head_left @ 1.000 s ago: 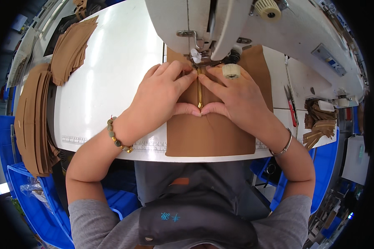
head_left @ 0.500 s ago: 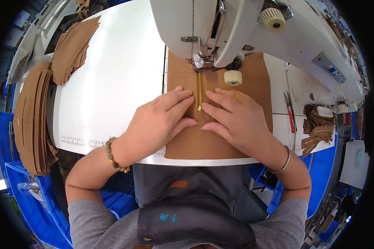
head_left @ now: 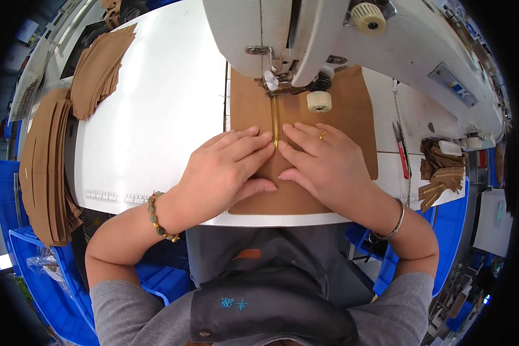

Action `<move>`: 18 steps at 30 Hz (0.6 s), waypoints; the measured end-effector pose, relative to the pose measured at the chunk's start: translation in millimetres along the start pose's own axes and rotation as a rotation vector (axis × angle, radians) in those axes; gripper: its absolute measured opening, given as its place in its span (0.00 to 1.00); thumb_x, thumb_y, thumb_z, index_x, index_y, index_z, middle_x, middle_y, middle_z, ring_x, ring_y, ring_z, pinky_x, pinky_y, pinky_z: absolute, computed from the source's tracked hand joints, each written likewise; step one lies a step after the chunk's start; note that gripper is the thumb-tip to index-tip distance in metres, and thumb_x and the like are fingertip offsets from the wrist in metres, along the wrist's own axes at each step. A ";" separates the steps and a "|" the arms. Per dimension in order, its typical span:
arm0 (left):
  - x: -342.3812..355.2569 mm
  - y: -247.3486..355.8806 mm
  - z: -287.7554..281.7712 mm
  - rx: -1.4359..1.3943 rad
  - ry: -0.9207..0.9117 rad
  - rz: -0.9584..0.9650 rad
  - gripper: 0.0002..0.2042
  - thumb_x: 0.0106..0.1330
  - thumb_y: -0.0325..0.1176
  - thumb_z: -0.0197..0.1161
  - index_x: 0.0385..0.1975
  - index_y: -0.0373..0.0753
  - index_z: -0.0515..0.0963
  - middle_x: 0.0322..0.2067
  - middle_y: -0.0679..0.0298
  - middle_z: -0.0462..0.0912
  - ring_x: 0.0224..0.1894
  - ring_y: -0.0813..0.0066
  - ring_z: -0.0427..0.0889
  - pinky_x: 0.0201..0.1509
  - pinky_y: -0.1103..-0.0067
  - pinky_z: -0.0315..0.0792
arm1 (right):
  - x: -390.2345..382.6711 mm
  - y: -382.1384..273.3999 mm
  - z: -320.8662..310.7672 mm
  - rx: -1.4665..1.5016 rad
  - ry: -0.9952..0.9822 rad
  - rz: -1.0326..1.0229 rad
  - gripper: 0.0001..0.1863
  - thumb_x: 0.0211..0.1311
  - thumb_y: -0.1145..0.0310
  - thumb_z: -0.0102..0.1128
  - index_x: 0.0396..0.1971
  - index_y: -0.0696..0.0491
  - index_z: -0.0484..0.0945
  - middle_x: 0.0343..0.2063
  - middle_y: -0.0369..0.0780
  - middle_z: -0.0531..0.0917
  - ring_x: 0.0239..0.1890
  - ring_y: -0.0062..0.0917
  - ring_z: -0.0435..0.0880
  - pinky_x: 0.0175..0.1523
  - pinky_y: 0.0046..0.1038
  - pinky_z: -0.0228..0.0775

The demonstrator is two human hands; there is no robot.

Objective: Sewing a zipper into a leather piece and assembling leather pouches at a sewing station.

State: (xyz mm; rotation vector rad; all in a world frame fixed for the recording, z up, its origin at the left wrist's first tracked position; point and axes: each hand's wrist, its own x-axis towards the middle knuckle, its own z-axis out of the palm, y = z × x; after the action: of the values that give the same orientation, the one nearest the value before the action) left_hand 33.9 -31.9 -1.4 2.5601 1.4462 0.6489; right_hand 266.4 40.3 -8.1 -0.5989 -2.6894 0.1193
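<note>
A brown fabric panel (head_left: 352, 144) lies on the white sewing table, its far part under the sewing machine head (head_left: 254, 29). Down its middle runs a gold-toothed zipper (head_left: 275, 118), whose far end reaches the presser foot (head_left: 273, 91). My left hand (head_left: 228, 164) rests flat on the panel just left of the zipper, fingertips close to its near end. On the other side, my right hand (head_left: 323, 155) presses the cloth with outstretched fingers. Neither hand grips anything; both thumbs point inward. The needle tip is too small to make out.
Stacked brown pieces (head_left: 46, 167) hang at the table's left edge, with another brown stack (head_left: 102, 69) behind. Red-handled snips (head_left: 402, 153) lie to the right, near a small pile of brown strips (head_left: 442, 167). Blue bins (head_left: 46, 265) stand below the table.
The panel and zipper have slid slightly away from me, towards the machine. My left fingertips have come closer to the zipper's near end; my right hand has barely shifted.
</note>
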 end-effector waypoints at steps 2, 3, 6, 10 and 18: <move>3.7 -4.3 1.5 0.005 0.010 -0.002 0.30 0.53 0.46 0.77 0.52 0.33 0.83 0.55 0.56 0.85 0.60 0.57 0.83 0.63 0.67 0.77 | 3.8 4.8 1.1 -0.016 0.005 -0.001 0.26 0.54 0.55 0.73 0.48 0.55 0.84 0.54 0.44 0.83 0.59 0.34 0.82 0.64 0.40 0.72; 5.8 -7.1 1.9 0.003 0.026 0.001 0.30 0.53 0.46 0.77 0.52 0.33 0.83 0.55 0.56 0.85 0.60 0.57 0.83 0.63 0.67 0.77 | 6.2 7.3 1.8 -0.019 0.004 -0.003 0.26 0.54 0.55 0.73 0.48 0.55 0.84 0.54 0.44 0.83 0.59 0.34 0.82 0.64 0.40 0.72; 12.5 -15.4 2.7 0.024 0.043 0.009 0.30 0.53 0.47 0.76 0.52 0.33 0.83 0.54 0.55 0.85 0.60 0.57 0.83 0.64 0.65 0.75 | 13.4 13.4 4.0 -0.004 0.039 0.011 0.25 0.54 0.55 0.73 0.47 0.54 0.84 0.52 0.42 0.84 0.57 0.33 0.82 0.65 0.39 0.72; 20.4 -25.9 3.8 0.047 0.046 0.009 0.30 0.55 0.48 0.75 0.53 0.32 0.83 0.54 0.55 0.84 0.61 0.58 0.82 0.63 0.66 0.75 | 21.0 20.3 7.5 -0.004 -0.006 0.070 0.23 0.55 0.55 0.73 0.47 0.53 0.85 0.47 0.40 0.85 0.53 0.32 0.83 0.66 0.38 0.70; 31.2 -39.7 10.9 0.059 0.122 -0.003 0.28 0.59 0.47 0.73 0.54 0.32 0.83 0.53 0.56 0.83 0.56 0.60 0.83 0.62 0.67 0.74 | 28.1 34.8 14.4 0.027 0.083 0.099 0.20 0.59 0.57 0.70 0.48 0.52 0.84 0.46 0.41 0.85 0.53 0.36 0.82 0.68 0.45 0.67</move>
State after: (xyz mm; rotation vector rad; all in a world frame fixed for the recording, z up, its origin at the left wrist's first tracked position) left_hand 21.3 16.5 -14.3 2.6035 1.5279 0.7859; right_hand 251.0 83.7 -17.3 -0.7124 -2.5743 0.1534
